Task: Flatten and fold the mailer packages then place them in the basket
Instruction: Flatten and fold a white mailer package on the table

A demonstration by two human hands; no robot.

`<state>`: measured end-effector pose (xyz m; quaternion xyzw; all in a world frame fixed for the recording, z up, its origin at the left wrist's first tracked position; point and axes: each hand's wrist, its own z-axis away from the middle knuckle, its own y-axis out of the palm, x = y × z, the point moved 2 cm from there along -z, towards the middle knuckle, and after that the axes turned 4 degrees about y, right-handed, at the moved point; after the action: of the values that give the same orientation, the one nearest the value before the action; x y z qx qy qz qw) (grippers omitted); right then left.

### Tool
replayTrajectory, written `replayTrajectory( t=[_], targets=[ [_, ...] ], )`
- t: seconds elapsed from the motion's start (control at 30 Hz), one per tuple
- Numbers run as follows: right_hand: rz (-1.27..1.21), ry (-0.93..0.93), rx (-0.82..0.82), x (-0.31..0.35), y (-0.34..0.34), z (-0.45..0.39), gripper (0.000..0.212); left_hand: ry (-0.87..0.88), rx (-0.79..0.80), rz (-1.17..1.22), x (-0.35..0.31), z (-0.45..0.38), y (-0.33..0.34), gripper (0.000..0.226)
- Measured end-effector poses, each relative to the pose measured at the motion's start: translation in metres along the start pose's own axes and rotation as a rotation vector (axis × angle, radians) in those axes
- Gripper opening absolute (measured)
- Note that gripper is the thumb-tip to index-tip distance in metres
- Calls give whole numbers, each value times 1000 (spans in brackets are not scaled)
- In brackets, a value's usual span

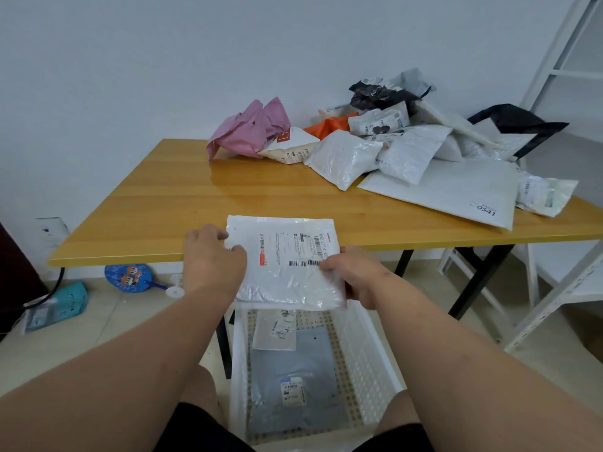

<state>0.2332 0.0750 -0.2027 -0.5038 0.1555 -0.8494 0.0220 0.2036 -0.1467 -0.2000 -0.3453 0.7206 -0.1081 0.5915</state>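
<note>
A white mailer (287,259) with a printed shipping label hangs over the table's front edge, held flat between both hands. My left hand (212,259) pinches its left edge and my right hand (355,275) grips its lower right corner. Directly below, on the floor between my knees, stands a white perforated basket (368,370). Inside it lie a grey folded mailer (293,380) and a small white mailer (275,331). A heap of crumpled mailers (391,141) in white, pink, orange and black covers the table's far right.
The wooden table (163,203) stands against a white wall. A large flat white mailer (450,194) lies at its right edge. A white metal shelf frame (561,256) stands on the right. A blue fan (130,277) and a teal pouch (70,300) lie on the floor at left.
</note>
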Motion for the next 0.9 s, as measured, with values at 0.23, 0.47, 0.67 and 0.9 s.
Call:
replayTrajectory(
  t=[0.23, 0.47, 0.67, 0.9],
  targets=[
    [116, 122, 115, -45, 1, -5, 15, -253, 185, 114, 43, 29, 19, 28],
    [250, 303, 131, -97, 12, -22, 17, -386, 419, 35, 84, 43, 54, 31],
    [382, 275, 25, -126, 27, -73, 67, -356, 735, -178, 112, 31, 100, 25],
    [529, 342, 42, -152, 47, -141, 42, -371, 939, -265, 147, 8, 162, 32]
  ],
)
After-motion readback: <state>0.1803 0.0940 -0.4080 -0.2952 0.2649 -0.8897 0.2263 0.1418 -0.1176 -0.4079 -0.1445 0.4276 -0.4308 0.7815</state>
